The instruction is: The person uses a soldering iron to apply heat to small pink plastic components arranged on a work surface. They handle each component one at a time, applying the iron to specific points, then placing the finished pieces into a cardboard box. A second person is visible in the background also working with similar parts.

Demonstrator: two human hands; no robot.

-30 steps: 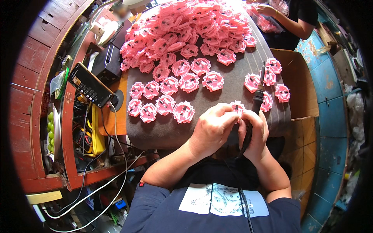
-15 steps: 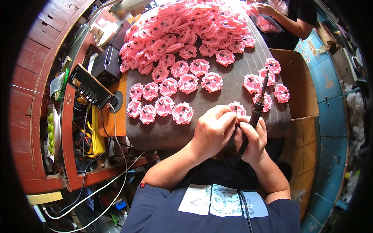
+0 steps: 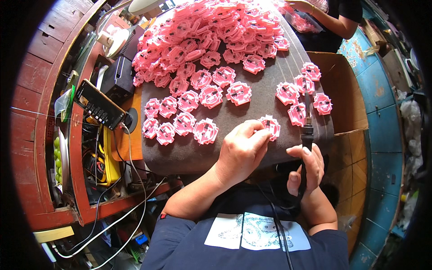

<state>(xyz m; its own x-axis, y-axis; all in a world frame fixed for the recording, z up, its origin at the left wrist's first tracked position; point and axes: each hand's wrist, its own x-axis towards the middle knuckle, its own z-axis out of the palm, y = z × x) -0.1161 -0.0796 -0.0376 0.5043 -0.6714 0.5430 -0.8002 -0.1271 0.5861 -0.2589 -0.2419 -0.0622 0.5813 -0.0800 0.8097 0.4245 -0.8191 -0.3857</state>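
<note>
My left hand (image 3: 240, 146) is closed in a pinch at the table's near side. Its fingertips overlap the left edge of a pink plastic part (image 3: 270, 128) with a small dark piece in its middle. What the pinch holds, if anything, is hidden. To the right, my right hand (image 3: 310, 168) is loosely curled around a black soldering iron (image 3: 307, 139), thumb and forefinger apart. The iron's metal tip points away from me, over a small group of pink parts (image 3: 287, 93). Its black cord (image 3: 280, 229) runs down across my shirt.
A large heap of pink parts (image 3: 180, 42) covers the table's far side, with loose rows nearer. A phone (image 3: 99, 105) stands at left by a black box (image 3: 118, 76). An open cardboard box (image 3: 344, 94) is at right. Another person's arm (image 3: 339, 24) is at far right.
My hands have moved apart. My right hand has swung right and down with the soldering iron, its thumb and forefinger now spread. My left hand stays by the pink part.
</note>
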